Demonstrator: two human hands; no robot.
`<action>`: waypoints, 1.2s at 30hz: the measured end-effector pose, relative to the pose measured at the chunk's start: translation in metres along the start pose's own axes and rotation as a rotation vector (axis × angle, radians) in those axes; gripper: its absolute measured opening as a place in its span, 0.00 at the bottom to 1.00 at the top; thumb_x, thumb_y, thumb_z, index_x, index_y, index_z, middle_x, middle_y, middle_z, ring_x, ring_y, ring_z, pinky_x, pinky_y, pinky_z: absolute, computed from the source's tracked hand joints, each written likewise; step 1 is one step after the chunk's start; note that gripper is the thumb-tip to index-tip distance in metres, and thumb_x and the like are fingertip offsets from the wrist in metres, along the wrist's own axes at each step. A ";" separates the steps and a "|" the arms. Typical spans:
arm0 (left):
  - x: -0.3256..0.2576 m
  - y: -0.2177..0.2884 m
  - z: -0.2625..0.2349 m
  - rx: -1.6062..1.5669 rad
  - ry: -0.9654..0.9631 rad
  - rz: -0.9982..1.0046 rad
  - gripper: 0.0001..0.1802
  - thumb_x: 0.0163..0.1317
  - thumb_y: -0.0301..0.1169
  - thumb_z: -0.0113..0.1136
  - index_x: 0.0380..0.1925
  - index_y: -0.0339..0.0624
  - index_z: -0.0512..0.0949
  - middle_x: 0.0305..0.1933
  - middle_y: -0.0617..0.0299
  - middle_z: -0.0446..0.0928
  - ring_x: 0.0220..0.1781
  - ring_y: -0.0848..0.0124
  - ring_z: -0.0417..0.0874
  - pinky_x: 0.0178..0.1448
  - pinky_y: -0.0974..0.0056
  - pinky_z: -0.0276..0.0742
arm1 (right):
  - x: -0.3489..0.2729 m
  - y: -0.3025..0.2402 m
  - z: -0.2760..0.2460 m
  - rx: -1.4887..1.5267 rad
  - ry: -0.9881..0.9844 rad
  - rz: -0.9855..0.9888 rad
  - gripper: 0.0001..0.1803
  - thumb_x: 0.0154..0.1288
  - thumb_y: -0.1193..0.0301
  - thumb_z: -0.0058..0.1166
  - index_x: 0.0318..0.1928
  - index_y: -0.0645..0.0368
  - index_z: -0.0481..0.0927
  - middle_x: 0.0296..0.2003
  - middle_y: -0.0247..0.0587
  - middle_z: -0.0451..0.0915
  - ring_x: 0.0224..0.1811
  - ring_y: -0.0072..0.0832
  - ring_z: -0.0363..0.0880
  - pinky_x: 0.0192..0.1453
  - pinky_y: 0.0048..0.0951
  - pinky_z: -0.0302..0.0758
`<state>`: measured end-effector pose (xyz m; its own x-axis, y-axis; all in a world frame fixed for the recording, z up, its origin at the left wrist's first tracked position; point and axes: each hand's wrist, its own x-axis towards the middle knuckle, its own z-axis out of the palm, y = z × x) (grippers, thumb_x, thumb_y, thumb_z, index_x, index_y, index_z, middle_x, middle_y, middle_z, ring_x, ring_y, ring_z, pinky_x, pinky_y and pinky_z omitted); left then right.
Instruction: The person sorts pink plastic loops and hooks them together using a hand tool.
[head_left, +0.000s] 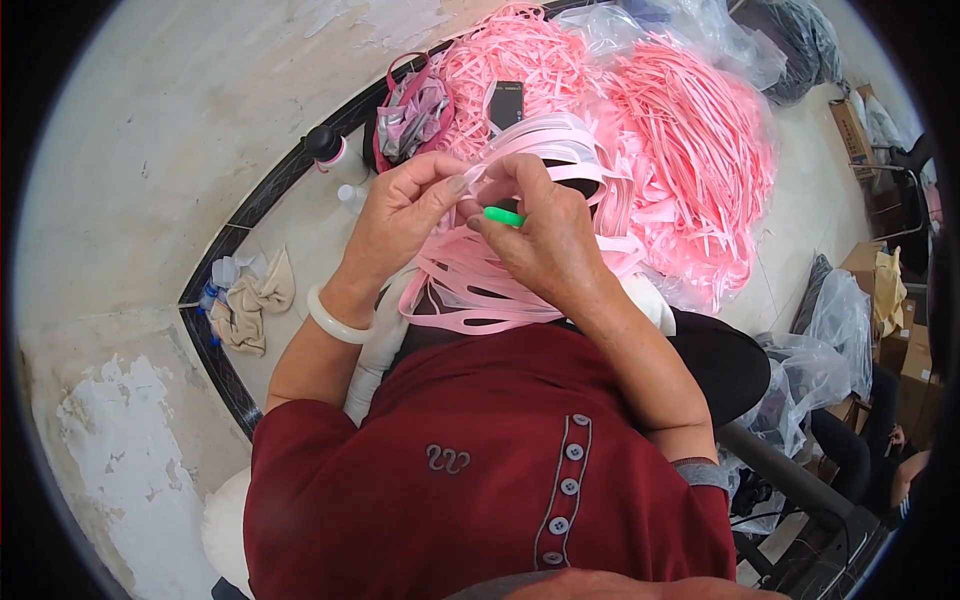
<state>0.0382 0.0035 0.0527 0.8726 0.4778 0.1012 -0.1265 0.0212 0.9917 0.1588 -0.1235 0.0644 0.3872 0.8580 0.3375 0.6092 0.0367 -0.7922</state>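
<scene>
My left hand (408,205), with a white bangle (338,318) on its wrist, pinches a narrow pink strap (474,178) between thumb and fingertips. Close beside it, my right hand (548,228) is closed around a small tool with a bright green end (503,216); the rest of the tool is hidden by the fingers. The right fingertips are also at the strap, but whether they grip it is hidden. Looped pink straps (480,300) lie across my lap below the hands, and another bundle of loops (560,135) arches just beyond them.
Ahead are two large heaps of pink strips, one on the left (510,50) and one on the right (690,160). A dark phone-like box (507,104), a pink-grey bag (408,115) and a black-capped bottle (338,152) stand near the wall. Cloths (255,300) lie left; plastic bags (840,320), cartons and another person are right.
</scene>
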 end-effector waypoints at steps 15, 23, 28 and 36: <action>-0.001 -0.009 -0.002 -0.044 0.043 -0.152 0.07 0.68 0.31 0.51 0.36 0.39 0.71 0.27 0.69 0.71 0.23 0.82 0.70 0.30 0.75 0.70 | 0.001 0.000 -0.007 -0.053 -0.162 -0.141 0.06 0.51 0.75 0.56 0.31 0.62 0.75 0.26 0.47 0.75 0.28 0.45 0.77 0.31 0.38 0.72; 0.014 -0.049 -0.012 -0.593 0.129 -0.311 0.08 0.70 0.35 0.48 0.33 0.46 0.67 0.24 0.73 0.61 0.20 0.82 0.61 0.25 0.74 0.64 | -0.020 -0.004 -0.004 -0.188 -0.504 -0.199 0.06 0.47 0.73 0.55 0.26 0.61 0.74 0.26 0.46 0.75 0.28 0.45 0.77 0.29 0.44 0.73; 0.038 -0.083 -0.012 0.093 0.366 0.079 0.08 0.68 0.32 0.50 0.32 0.40 0.70 0.24 0.70 0.66 0.24 0.82 0.63 0.28 0.74 0.63 | -0.024 -0.002 -0.005 -0.176 -0.602 -0.238 0.08 0.45 0.73 0.56 0.26 0.60 0.72 0.25 0.46 0.73 0.28 0.47 0.76 0.29 0.43 0.71; 0.035 -0.060 -0.029 0.333 0.043 0.137 0.06 0.63 0.29 0.54 0.30 0.36 0.74 0.25 0.69 0.70 0.28 0.82 0.68 0.32 0.72 0.66 | -0.025 -0.013 -0.015 -0.073 -0.451 -0.186 0.09 0.46 0.75 0.56 0.33 0.61 0.77 0.28 0.47 0.75 0.32 0.46 0.77 0.33 0.40 0.73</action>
<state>0.0624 0.0446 -0.0061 0.8367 0.4927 0.2389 -0.0744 -0.3300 0.9411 0.1517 -0.1527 0.0737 -0.0609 0.9773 0.2031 0.6926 0.1879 -0.6964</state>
